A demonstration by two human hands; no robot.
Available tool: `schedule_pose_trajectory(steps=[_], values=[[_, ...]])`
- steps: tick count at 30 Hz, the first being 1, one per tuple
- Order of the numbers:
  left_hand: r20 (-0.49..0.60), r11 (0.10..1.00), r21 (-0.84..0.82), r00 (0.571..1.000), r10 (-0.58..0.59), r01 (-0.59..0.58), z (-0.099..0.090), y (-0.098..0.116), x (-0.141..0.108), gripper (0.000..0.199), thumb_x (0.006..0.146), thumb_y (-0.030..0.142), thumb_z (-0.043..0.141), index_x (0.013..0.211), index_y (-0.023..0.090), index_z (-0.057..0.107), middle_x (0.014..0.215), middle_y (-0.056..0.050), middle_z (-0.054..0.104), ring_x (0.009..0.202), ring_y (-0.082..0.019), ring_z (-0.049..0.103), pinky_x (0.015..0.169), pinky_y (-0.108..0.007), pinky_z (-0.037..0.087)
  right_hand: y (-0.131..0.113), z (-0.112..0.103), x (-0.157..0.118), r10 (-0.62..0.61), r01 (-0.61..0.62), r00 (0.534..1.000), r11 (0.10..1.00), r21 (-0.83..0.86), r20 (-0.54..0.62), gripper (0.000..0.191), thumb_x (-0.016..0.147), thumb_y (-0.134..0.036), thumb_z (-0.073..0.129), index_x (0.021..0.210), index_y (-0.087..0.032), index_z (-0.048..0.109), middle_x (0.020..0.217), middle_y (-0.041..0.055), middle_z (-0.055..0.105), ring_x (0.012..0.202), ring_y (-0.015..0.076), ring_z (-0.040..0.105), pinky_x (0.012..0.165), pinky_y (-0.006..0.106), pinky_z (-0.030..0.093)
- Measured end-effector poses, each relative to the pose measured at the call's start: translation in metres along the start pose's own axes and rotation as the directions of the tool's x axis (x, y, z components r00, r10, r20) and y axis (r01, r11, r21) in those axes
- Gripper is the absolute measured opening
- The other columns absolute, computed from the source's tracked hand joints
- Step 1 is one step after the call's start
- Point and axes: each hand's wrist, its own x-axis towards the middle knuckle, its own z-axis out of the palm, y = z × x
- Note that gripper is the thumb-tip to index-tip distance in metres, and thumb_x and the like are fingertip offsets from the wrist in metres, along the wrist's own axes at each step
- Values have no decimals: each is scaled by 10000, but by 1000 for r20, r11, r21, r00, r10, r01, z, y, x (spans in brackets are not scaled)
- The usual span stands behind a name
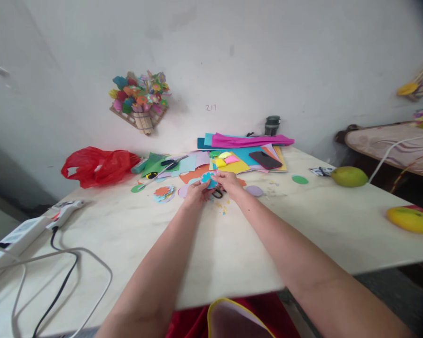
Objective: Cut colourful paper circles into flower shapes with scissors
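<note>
Between my two hands, over the middle of the table, is a blue scalloped paper flower (pixel 207 178). My left hand (pixel 196 191) grips its lower left edge, and my right hand (pixel 229 182) pinches its right side. Just below the fingers lies a pair of dark-handled scissors (pixel 217 193), partly hidden by my hands. A pale purple paper disc (pixel 254 190) rests to the right, and another purple disc (pixel 182 191) shows beside my left hand. Further left is a stack of cut paper flowers (pixel 164 193), an orange one on top.
Coloured sheets (pixel 239 159) and a dark phone (pixel 265 160) lie behind my hands. At the left are a red plastic bag (pixel 98 165), black scissors (pixel 173 163), a glue gun (pixel 66 213) and a power strip (pixel 19 237) with loose cables. Mangoes (pixel 349 176) sit at the right.
</note>
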Motion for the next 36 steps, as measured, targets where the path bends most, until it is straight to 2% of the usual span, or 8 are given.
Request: schedule_pose_trajectory(steps=[7,18,22,24,26,30,32,36], values=[[-66,997,13,994,82,-81,5,-3,0,323,575,272,909,777,134,698,765,-47,734,732,-178,710,756,-303,581,3,7,-1,-4,5,998,1000,22,-60,335,620,-480,768,627,-187,607,529,-46,488,506,101,429,459,230,332],[-96,962,224,979,182,-157,-3,-7,9,342,616,392,876,738,136,685,666,-36,706,589,-171,682,599,-270,546,0,11,-3,51,-44,991,997,56,-127,169,678,-332,713,688,-170,668,496,-56,476,473,98,433,450,221,350],[-109,968,196,978,180,-156,-6,-3,9,309,639,365,866,753,131,698,686,-45,719,638,-188,711,656,-291,573,-2,3,2,38,-18,985,992,123,-167,175,720,-335,689,702,-164,660,609,-16,606,475,87,459,423,213,337],[-132,973,168,975,181,-158,-8,0,9,278,656,340,859,761,136,702,708,-47,729,675,-195,726,688,-299,581,-2,-6,7,24,-16,978,999,37,-208,185,762,-338,656,694,-166,653,659,1,647,484,93,488,435,218,359],[-156,975,158,971,181,-157,-10,3,8,244,678,319,848,762,143,701,722,-48,736,705,-204,738,700,-301,584,-3,-16,11,-13,-26,981,979,-201,-193,180,794,-310,630,687,-170,666,647,8,658,519,118,541,488,232,410],[-199,978,145,964,175,-147,-14,5,10,184,714,278,827,756,160,691,725,-45,741,737,-222,752,697,-306,586,-9,-32,9,-59,-2,997,653,-757,-54,119,778,-286,684,810,-201,761,905,60,769,876,223,694,732,281,492],[-237,980,138,956,172,-142,-15,4,12,175,718,263,823,737,166,679,704,-40,735,721,-223,752,703,-315,591,-15,-33,4,-16,25,1000,479,-877,20,256,785,-363,709,989,-223,775,1065,81,770,1020,262,692,824,315,491],[-238,980,119,954,184,-159,-18,3,12,163,728,257,811,736,165,676,704,-40,738,714,-219,751,722,-324,600,-23,-21,-9,48,116,990,260,-958,133,449,816,-486,682,1176,-225,736,1186,124,741,1133,308,664,886,362,482]])
